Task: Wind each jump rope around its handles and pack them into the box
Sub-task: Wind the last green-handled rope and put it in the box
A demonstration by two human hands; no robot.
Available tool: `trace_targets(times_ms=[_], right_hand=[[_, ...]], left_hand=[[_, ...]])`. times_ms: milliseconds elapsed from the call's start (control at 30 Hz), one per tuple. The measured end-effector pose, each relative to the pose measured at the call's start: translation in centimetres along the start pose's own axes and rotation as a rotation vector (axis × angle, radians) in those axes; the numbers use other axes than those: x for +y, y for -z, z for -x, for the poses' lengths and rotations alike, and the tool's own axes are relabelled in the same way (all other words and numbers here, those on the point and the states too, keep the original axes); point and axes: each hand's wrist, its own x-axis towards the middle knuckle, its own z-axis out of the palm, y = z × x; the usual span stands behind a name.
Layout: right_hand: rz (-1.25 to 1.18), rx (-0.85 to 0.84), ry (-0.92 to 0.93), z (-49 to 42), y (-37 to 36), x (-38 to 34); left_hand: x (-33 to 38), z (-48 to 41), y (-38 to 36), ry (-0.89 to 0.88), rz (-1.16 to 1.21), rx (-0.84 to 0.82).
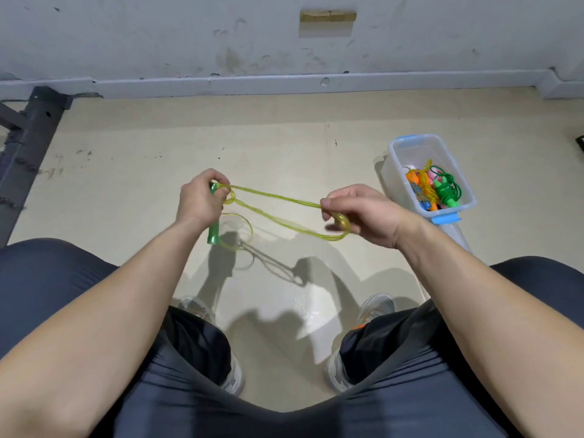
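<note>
My left hand (198,200) grips the green handles (213,232) of a jump rope, held upright above the floor. Its clear yellow-green rope (278,210) runs in several strands from the handles across to my right hand (363,213), which pinches the far end of the loops. One more loop hangs beside the lower end of the handles. A clear plastic box (407,147) with blue clips stands on the floor at the right, apart from both hands. Wound ropes in orange, pink and green (439,191) lie inside it.
I sit with my knees apart and my shoes (376,308) on the pale floor (284,147). A grey wall and skirting run along the back. A dark metal frame (28,143) stands at the far left.
</note>
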Motion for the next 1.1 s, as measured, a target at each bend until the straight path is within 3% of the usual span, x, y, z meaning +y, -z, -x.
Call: trace_targets(times_ms=[133, 233, 300, 367, 467, 567, 667, 733, 867, 967, 1100], right_hand=[[-0.273, -0.080, 0.027, 0.4, 0.0, 0.4], [-0.284, -0.023, 0.035, 0.7, -0.3, 0.5], [-0.059, 0.062, 0.033, 1.2, 0.2, 0.4], [0.388, 0.137, -0.022, 1.3, 0.9, 0.8], [1.033, 0.163, -0.330, 0.8, 1.5, 2.7], [1.231, 0.175, -0.503, 0.4, 1.2, 4.2], [1.359, 0.249, -0.521, 0.7, 1.2, 4.0], [1.363, 0.288, -0.547, 0.8, 1.5, 3.9], [1.112, 0.247, -0.525, 0.4, 1.8, 3.7], [1.223, 0.200, -0.522, 0.0, 0.7, 2.9], [1.033, 0.194, -0.324, -0.5, 0.2, 1.1]], left_hand=[[0.3, 0.2, -0.6, 0.025, 0.047, -0.035], [0.2, 0.2, -0.8, 0.052, 0.050, -0.023], [0.2, -0.1, -0.5, 0.081, 0.061, -0.007], [0.3, -0.2, -0.4, 0.093, 0.067, -0.001], [0.4, -0.3, -0.4, 0.108, 0.063, 0.023], [0.6, -0.4, -0.3, 0.124, 0.076, 0.047], [1.2, -0.3, -0.4, 0.125, 0.123, 0.019], [1.8, 0.0, -0.6, 0.087, 0.139, -0.002], [3.9, 0.7, -0.8, 0.006, 0.279, -0.059], [5.5, 1.7, -0.6, -0.061, 0.360, -0.119], [7.6, 3.3, -0.5, -0.184, 0.421, -0.194]])
